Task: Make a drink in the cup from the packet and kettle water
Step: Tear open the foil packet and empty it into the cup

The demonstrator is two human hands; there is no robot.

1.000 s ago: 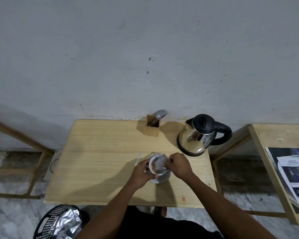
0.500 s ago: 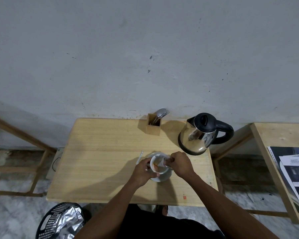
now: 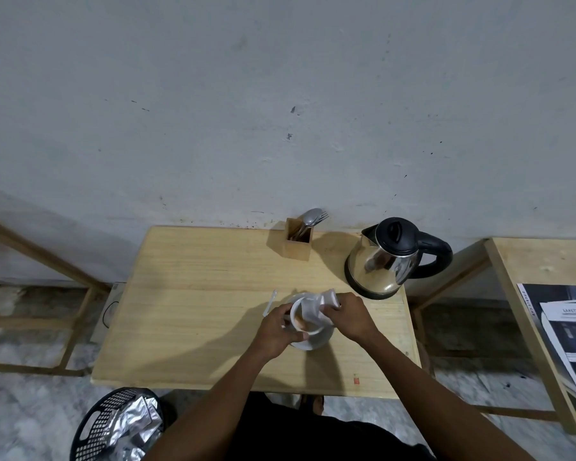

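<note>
A white cup (image 3: 296,319) stands on a white saucer (image 3: 321,341) near the front right of the wooden table (image 3: 197,311). My left hand (image 3: 276,331) wraps around the cup's left side. My right hand (image 3: 350,316) pinches a silvery white packet (image 3: 316,307) tilted mouth-down over the cup. Brownish powder shows inside the cup. A steel kettle (image 3: 386,261) with a black lid and handle stands behind and to the right of the cup.
A wooden holder (image 3: 298,239) with spoons and a fork stands at the table's back edge. A thin white strip (image 3: 269,302) lies left of the cup. A black basket (image 3: 117,427) with foil wrappers sits on the floor. A second table (image 3: 529,267) with leaflets is at right.
My right hand has lifted the packet's upper end and tipped it more steeply over the cup. My left hand has stayed on the cup.
</note>
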